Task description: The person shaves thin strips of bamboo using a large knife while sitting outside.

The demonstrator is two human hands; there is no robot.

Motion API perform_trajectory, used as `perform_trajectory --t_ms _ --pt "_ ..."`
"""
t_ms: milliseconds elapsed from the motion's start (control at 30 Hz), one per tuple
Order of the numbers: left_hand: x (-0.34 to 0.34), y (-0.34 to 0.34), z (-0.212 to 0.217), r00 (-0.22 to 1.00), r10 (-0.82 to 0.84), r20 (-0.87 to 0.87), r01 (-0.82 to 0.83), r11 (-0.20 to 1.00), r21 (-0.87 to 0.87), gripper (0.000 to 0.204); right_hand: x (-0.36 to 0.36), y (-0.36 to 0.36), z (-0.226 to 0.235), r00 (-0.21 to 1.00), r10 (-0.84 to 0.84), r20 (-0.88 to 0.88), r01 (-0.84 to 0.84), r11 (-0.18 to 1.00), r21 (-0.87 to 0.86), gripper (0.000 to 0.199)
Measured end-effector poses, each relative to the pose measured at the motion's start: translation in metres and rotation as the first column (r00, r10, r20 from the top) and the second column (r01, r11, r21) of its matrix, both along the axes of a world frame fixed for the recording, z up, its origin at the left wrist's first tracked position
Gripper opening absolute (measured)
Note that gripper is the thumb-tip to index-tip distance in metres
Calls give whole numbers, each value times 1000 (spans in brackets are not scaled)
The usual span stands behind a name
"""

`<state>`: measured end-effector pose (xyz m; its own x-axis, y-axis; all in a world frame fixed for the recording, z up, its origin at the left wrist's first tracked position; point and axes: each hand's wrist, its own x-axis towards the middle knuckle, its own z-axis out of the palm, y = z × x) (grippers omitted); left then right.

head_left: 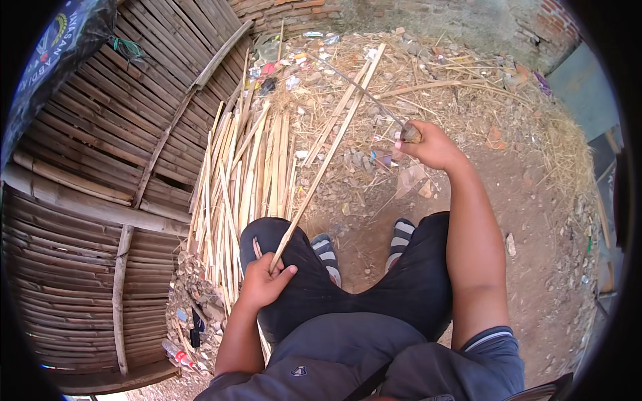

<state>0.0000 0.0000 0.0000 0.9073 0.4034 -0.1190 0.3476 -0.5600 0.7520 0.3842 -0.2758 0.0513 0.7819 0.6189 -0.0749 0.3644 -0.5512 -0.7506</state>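
My left hand (266,281), resting by my left thigh, is closed around the near end of a long pale bamboo strip (325,165). The strip slants away from me, up and to the right, over the littered ground. My right hand (431,146) is stretched forward and grips the wooden handle (411,133) of a long-bladed knife. Its thin dark blade (386,111) points away to the left and crosses the strip near its far end. From this angle I cannot tell whether the blade touches the strip.
Many split bamboo strips (264,167) lie piled at the left, beside a bamboo slat wall (80,127). Other strips (341,113) lie on straw and rubble ahead. A brick wall (428,20) closes the far side. A plastic bottle (177,353) lies at the lower left.
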Motion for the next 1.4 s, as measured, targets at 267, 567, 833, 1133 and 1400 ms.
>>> perform_trajectory --t_ms 267,567,833,1133,1400 --pt "-12 16 7 998 44 -34 -44 999 -9 34 -52 41 -10 860 500 104 -480 860 -172 44" --pt "-8 8 11 999 11 -30 -11 1000 4 30 -9 12 -12 998 25 -57 -23 999 30 35" --pt "-7 8 5 999 30 -33 -31 999 -32 32 -29 27 -11 911 399 -102 -411 900 -149 42" --pt "-8 7 4 999 27 -28 -27 999 -27 29 -5 12 -14 982 188 -16 -188 982 -12 47" --pt "-5 6 1 999 34 -7 -34 999 -37 33 -21 20 -9 973 227 48 -220 968 -124 50"
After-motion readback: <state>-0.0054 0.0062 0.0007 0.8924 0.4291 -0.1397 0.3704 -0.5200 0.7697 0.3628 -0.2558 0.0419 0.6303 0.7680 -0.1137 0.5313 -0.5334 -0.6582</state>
